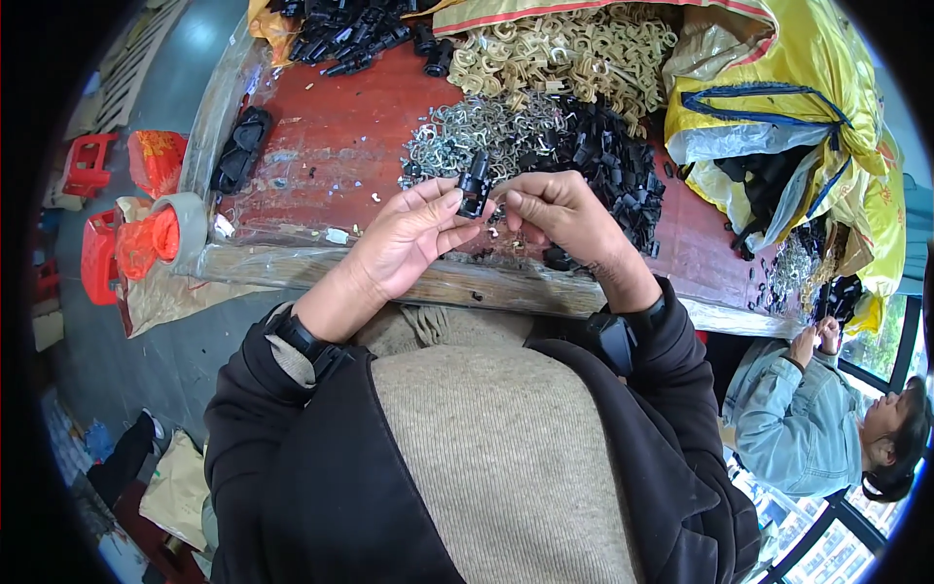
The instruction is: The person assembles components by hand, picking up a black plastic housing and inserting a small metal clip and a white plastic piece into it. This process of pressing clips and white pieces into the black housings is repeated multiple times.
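A small black plastic clip sits pinched between the fingertips of the left hand and the right hand, both closed on it. Just beyond them lie silver metal clips (heaped loosely) and black plastic parts on the red table.

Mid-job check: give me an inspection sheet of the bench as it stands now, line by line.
Surface: red worktable with a worn wooden front edge.
Job's things: small black plastic part held up between both hands.
Clutter: heap of grey metal clips; heap of black plastic pieces; heap of beige plastic hooks; more black parts at the far edge; yellow sacks at right.
Grip: left hand and right hand both pinch the part with their fingertips.
Cables: nothing seen.
Surroundings: roll of tape at the table's left corner; red stools on the floor; a co-worker in a denim jacket at lower right.
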{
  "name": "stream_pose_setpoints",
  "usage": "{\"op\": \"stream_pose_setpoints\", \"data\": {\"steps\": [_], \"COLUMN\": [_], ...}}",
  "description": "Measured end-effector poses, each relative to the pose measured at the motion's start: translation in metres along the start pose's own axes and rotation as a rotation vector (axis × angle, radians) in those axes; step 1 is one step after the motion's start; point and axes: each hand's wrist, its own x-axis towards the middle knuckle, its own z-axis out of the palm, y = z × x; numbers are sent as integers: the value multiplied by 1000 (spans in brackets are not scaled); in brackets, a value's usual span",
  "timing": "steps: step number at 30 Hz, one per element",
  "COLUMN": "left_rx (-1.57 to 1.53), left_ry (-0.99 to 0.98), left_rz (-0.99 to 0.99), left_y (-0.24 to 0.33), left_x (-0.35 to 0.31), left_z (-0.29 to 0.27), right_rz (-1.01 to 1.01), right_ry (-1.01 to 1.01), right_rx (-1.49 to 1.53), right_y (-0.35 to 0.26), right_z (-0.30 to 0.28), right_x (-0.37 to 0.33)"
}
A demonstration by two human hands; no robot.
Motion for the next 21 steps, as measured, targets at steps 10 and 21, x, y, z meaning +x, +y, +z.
{"op": "stream_pose_setpoints", "data": {"steps": [10,21], "left_rx": [-17,-28], "left_ry": [-63,-81], "left_rz": [-30,-33], "left_y": [1,4], "left_x": [15,23], "left_z": [-8,-13], "right_rz": [117,-181], "right_ry": [-79,-67], "right_rx": [-57,-270], "right_y": [2,12], "right_z": [-7,-6], "right_x": [12,26]}}
